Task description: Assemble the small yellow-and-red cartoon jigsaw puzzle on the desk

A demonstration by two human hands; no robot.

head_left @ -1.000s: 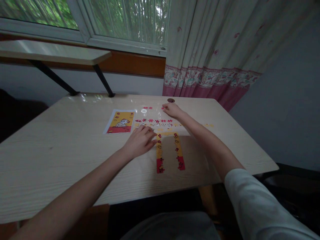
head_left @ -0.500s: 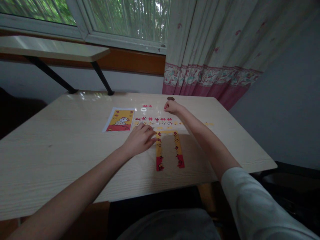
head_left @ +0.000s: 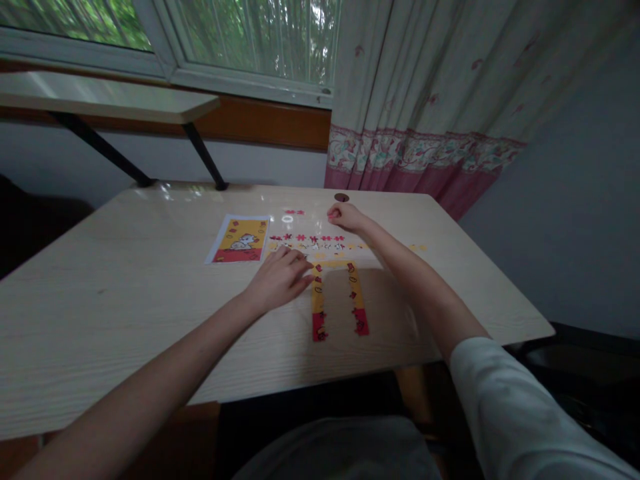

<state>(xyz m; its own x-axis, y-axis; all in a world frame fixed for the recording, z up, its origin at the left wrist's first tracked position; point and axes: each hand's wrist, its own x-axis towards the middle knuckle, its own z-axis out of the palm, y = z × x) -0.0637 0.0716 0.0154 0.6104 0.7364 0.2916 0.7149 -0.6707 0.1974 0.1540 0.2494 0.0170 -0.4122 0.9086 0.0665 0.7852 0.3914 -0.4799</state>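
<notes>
My right hand (head_left: 346,217) reaches to the far part of the table, its fingers pinched on a small red puzzle piece (head_left: 331,216). My left hand (head_left: 284,277) rests with fingers apart at the upper left corner of a partly assembled puzzle (head_left: 319,307). That puzzle is a yellow and red border, joined along the top and both sides, with bare table inside. Behind it lie rows of loose pieces: red puzzle pieces (head_left: 326,238), white ones and yellow ones. Two more red pieces (head_left: 295,212) lie farther back. My left hand and right forearm hide part of the rows.
A printed picture of a white animal (head_left: 240,240) on yellow and red lies left of the loose pieces. A round brown disc (head_left: 342,197) is at the table's back edge. A raised shelf (head_left: 110,97) on black legs stands back left; a curtain (head_left: 400,150) hangs behind.
My right hand has drawn back very slightly from the round disc, and the red piece between its fingers shows more. My left hand and the puzzle border have stayed in place.
</notes>
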